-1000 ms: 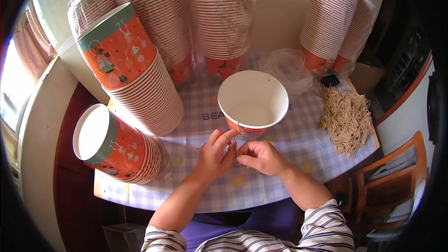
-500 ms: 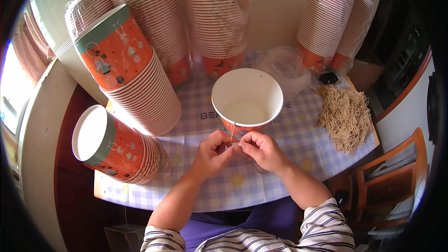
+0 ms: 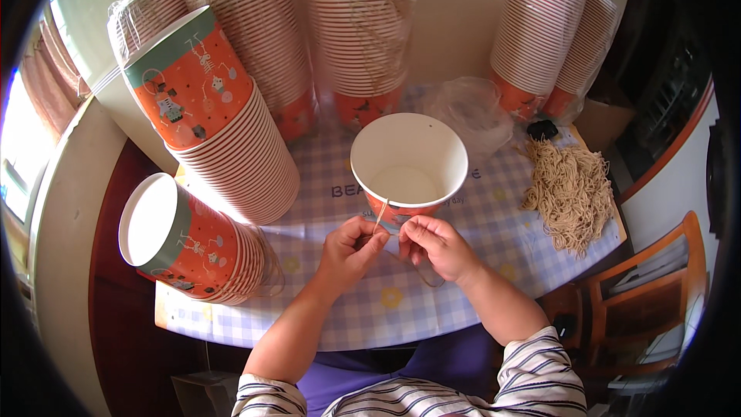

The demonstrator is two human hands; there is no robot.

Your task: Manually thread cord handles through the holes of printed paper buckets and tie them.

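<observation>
An orange paper bucket (image 3: 409, 212) with a white inside stands upright in the middle of the table, mouth up. A thin tan string (image 3: 380, 216) comes over its near rim and runs down to my left hand (image 3: 349, 253). That hand is closed, thumb against fingers, pinching the string just in front of the bucket. Close on its right, my right hand (image 3: 440, 247) is also closed in a pinch on the string, whose slack loops below the fingers. Exactly where the string passes between the fingertips is hard to make out.
A tall leaning stack of buckets (image 3: 239, 162) and a shorter tipped stack (image 3: 208, 251) occupy the left. Bagged stacks (image 3: 359, 31) line the back. A heap of tan strings (image 3: 571, 197) lies right, near a crumpled clear bag (image 3: 475, 112). A wooden chair (image 3: 648, 293) stands beyond the table.
My hands have drawn slightly apart from touching fingertips, the right one moving a little to the right. The bucket has hardly moved.
</observation>
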